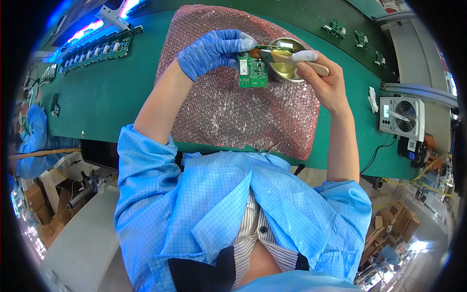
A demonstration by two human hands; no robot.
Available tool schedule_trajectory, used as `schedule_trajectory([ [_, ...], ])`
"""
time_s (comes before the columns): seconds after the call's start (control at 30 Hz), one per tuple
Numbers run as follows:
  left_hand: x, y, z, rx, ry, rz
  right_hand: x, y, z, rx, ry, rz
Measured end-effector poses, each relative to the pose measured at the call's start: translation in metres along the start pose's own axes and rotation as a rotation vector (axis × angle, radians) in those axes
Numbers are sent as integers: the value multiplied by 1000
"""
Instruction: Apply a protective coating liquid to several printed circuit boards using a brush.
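My left hand [209, 53], in a blue knit glove with a white fingertip cover, pinches a green circuit board [253, 75] by its upper part. The board is held up, its chip-covered face toward me. In my right hand [327, 80], bare but for a white finger cot, is a brush [318, 68] with a flat pale wooden handle. Its bristle end lies at the board's upper edge; whether it touches is hard to see. Just behind both stands a round metal bowl [291, 80] with yellowish liquid in it. Beneath lies pinkish bubble wrap [214, 109].
On the green table [104, 100], a row of circuit boards [99, 54] stands at the left under bluish light. Loose boards [335, 30] lie far right. A white fan unit [403, 117] sits right, near a crumpled white tissue [373, 100]. Another person's blue sleeve [34, 136] shows far left.
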State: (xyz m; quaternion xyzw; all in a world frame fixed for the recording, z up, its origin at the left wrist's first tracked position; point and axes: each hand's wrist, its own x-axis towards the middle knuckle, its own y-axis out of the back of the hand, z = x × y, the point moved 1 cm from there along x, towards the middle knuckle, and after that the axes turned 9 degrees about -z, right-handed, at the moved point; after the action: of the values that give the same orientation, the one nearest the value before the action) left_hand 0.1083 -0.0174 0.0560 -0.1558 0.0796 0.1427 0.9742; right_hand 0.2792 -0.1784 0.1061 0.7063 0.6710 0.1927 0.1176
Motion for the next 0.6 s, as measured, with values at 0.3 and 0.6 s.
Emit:
schedule_trajectory([
  [0.3, 6, 4, -12, -107, -104, 153, -17, -16, 0, -20, -114, 19],
  [0.6, 10, 6, -14, -60, -132, 107, -13, -24, -7, 20, -85, 179],
])
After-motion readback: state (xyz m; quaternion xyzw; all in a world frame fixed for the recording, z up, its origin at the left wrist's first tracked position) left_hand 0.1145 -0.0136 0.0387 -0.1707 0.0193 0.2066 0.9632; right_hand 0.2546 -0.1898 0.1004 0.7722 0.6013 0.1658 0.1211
